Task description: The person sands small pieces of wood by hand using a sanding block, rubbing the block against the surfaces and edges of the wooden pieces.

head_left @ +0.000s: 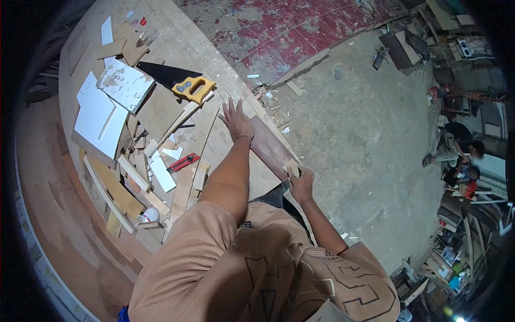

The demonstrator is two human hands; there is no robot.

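A dark reddish-brown board point(270, 146) lies along the workbench edge in front of me. My left hand point(236, 122) rests by its far end, open, with the fingers spread and pointing away from me. At the near end, my right hand point(302, 185) is closed around a small pale wooden block point(291, 168), which sits on or against the board; the exact contact is hard to make out. A handsaw point(196, 89) with a yellow handle lies just beyond my left hand. Left of my forearm is a red utility knife point(183, 162).
Wood offcuts and white panels point(99, 121) crowd the left of the workbench point(212, 51). A thin wood strip point(206, 134) lies left of my left hand. Concrete floor point(348, 134) drops away on the right. Two people point(458, 142) sit low at the far right, near scrap piles.
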